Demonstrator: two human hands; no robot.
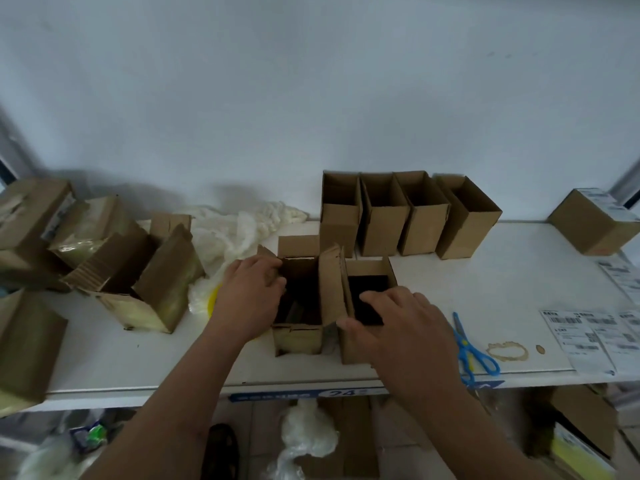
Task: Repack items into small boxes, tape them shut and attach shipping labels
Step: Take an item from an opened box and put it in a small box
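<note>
Resting right hand [401, 327] fingers [372, 296] over small box [349, 344] opening.

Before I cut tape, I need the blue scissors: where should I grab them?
Take the blue scissors by the handle loops, which lie toward the table's near edge, reaching from above on that side; the blades point away toward the wall.

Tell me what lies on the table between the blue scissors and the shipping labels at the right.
In the head view, a brown ring-shaped stain and a small brown spot mark the table between the blue scissors and the shipping labels; otherwise bare.
</note>
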